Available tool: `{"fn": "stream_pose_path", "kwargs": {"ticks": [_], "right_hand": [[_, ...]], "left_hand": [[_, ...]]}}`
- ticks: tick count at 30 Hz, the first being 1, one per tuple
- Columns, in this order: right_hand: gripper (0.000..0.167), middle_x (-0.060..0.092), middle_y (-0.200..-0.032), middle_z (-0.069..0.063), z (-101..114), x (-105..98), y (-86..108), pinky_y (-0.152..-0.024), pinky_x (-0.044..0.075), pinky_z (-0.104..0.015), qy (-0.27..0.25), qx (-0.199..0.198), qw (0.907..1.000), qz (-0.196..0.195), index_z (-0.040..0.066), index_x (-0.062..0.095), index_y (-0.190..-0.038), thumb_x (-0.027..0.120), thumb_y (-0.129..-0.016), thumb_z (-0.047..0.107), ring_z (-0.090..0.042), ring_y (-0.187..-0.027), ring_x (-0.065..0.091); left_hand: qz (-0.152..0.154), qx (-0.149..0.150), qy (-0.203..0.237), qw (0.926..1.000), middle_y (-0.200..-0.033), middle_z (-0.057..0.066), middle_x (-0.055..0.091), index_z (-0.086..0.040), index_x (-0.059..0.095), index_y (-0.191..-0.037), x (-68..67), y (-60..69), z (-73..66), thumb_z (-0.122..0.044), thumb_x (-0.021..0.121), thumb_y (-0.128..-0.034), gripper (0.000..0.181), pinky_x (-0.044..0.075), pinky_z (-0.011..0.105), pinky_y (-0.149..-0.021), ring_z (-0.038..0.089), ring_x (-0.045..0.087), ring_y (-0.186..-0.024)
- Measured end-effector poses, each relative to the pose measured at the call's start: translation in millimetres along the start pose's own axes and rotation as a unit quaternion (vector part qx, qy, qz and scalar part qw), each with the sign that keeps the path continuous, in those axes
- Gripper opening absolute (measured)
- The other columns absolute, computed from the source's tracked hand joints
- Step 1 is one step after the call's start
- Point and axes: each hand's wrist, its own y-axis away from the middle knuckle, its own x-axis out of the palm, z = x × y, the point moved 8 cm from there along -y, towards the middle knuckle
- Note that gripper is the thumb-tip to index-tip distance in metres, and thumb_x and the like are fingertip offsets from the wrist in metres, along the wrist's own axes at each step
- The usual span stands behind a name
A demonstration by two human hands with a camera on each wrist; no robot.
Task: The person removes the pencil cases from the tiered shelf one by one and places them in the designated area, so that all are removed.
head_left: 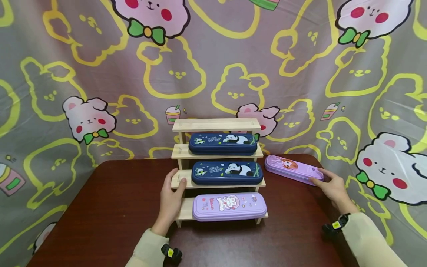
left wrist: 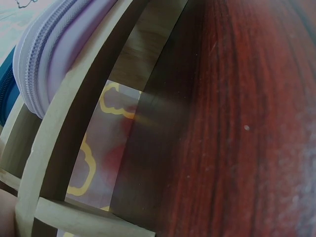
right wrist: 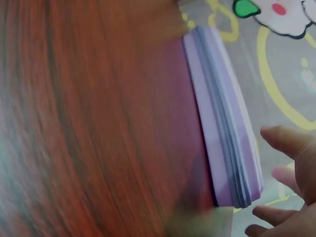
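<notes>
A four-tier wooden step rack (head_left: 217, 124) stands on the table. My left hand (head_left: 170, 200) grips its left side, thumb and fingers around a tier's end; only a sliver of that hand appears in the left wrist view. Two navy panda pencil cases (head_left: 223, 144) lie on the middle tiers, and a lilac pencil case (head_left: 230, 206) lies on the lowest. To the rack's right, a purple pencil case (head_left: 290, 167) with a cartoon girl lies slanted on the table. My right hand (head_left: 333, 188) is at its right end, fingers spread; in the right wrist view they look slightly apart from it.
The dark red-brown wooden table (head_left: 116, 200) extends on both sides of the rack. A grey curtain (head_left: 213, 81) with yellow and pink cartoon animals hangs behind the table and along its sides. The rack's top tier bears nothing.
</notes>
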Motion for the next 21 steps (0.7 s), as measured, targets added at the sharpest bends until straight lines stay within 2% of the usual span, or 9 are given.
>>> {"fn": "stream_pose_path", "kwargs": {"ticks": [7,11,15,17,21], "right_hand": [[0.071,0.036,-0.148,-0.031,8.5,-4.4,16.4,-0.106,0.033,-0.058,-0.022,-0.001,0.9984,-0.052,-0.002,0.037,-0.15,0.065,-0.096,0.035,-0.045,-0.131,0.037],[0.066,0.044,-0.146,-0.025,19.1,-6.0,26.1,-0.105,0.04,-0.036,-0.039,-0.015,0.9958,-0.081,0.001,0.042,-0.148,0.067,-0.095,0.032,-0.039,-0.13,0.043],[0.06,0.051,-0.142,-0.021,31.4,-6.2,34.6,-0.095,0.042,-0.013,-0.069,-0.043,0.9916,-0.101,0.003,0.048,-0.145,0.069,-0.094,0.027,-0.03,-0.126,0.05],[0.058,0.055,-0.139,-0.017,36.9,-5.1,38.5,-0.091,0.043,-0.011,-0.084,-0.056,0.9888,-0.109,0.004,0.051,-0.143,0.071,-0.092,0.025,-0.021,-0.122,0.054],[0.053,0.064,-0.128,-0.005,45.8,-2.1,45.3,-0.085,0.044,-0.009,-0.126,-0.083,0.9811,-0.121,0.005,0.057,-0.138,0.075,-0.09,0.017,-0.003,-0.108,0.057]], "left_hand": [[-0.001,0.011,0.003,0.9999,-0.144,0.006,0.048,-0.018,0.044,-0.145,-0.7,1.0,-0.7,-0.029,0.061,-0.0996,0.049,0.028,0.043,-0.111,0.019,0.039,-0.133],[0.001,0.007,0.0,1.0,-0.145,0.006,0.047,-0.017,0.044,-0.145,-0.8,1.5,-1.1,-0.028,0.061,-0.0998,0.05,0.028,0.043,-0.111,0.019,0.039,-0.134],[0.002,-0.001,-0.004,1.0,-0.145,0.007,0.047,-0.017,0.043,-0.145,-0.4,1.9,-2.9,-0.026,0.06,-0.1002,0.049,0.028,0.042,-0.111,0.019,0.038,-0.134],[0.001,-0.005,-0.003,1.0,-0.145,0.009,0.046,-0.015,0.043,-0.146,-0.3,2.9,-7.5,-0.023,0.06,-0.1004,0.049,0.027,0.043,-0.111,0.021,0.038,-0.135],[0.004,-0.008,-0.002,1.0,-0.146,0.015,0.045,-0.007,0.042,-0.146,-1.3,8.8,-28.0,-0.016,0.059,-0.1005,0.049,0.027,0.046,-0.112,0.026,0.037,-0.135]]}}
